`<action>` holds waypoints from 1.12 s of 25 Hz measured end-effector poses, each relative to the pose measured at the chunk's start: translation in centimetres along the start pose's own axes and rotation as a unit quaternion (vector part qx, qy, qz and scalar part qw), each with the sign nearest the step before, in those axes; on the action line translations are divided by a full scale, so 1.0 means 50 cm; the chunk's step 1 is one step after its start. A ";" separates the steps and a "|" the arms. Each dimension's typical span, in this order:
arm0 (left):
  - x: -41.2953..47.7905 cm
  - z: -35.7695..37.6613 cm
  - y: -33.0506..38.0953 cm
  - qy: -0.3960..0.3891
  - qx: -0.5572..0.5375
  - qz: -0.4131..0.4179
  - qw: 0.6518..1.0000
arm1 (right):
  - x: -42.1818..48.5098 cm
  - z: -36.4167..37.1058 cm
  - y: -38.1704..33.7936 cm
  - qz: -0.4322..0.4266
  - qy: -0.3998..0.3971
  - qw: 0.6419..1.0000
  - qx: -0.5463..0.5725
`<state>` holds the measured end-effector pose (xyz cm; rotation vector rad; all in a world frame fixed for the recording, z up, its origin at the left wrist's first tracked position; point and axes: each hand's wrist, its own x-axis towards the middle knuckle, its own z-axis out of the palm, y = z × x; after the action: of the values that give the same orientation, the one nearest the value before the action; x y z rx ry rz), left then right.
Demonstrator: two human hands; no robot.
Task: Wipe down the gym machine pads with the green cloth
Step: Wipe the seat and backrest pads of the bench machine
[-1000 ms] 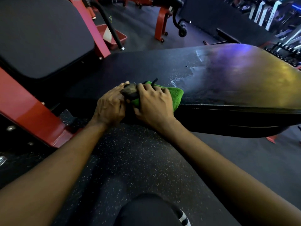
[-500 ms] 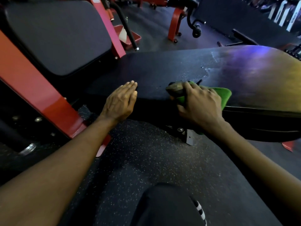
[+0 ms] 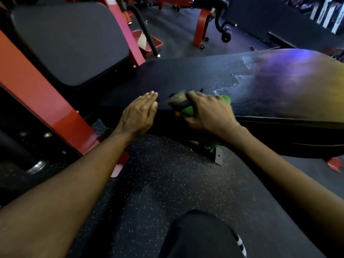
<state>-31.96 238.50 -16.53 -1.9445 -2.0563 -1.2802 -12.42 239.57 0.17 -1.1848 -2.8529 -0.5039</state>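
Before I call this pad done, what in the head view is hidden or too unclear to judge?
Head view only:
1. The green cloth: mostly covered by the right hand gripping it.
2. The brownish bundle under the fingers: blurred, unidentifiable.
3. The long pad: its right end is cut off by the frame edge, and coloured glare masks whether it is wiped.
4. The pad's underside: in shadow.

The cloth (image 3: 188,110) is showing bright green. The pad (image 3: 195,77) is looking black, glowing purple and yellow at its right end. The frame (image 3: 46,101) is shining red. The floor (image 3: 176,179) is showing black with white speckles. The trousers (image 3: 197,235) are showing black with white stripes.
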 end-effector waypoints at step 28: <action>-0.011 0.005 -0.064 0.032 -0.007 -0.036 0.999 | 0.089 0.099 -0.103 -0.042 0.022 0.998 -0.028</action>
<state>-34.44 238.57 -18.67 -1.8253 -2.1103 -1.3561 -18.59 240.70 -5.43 -1.0504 -2.8791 -0.6083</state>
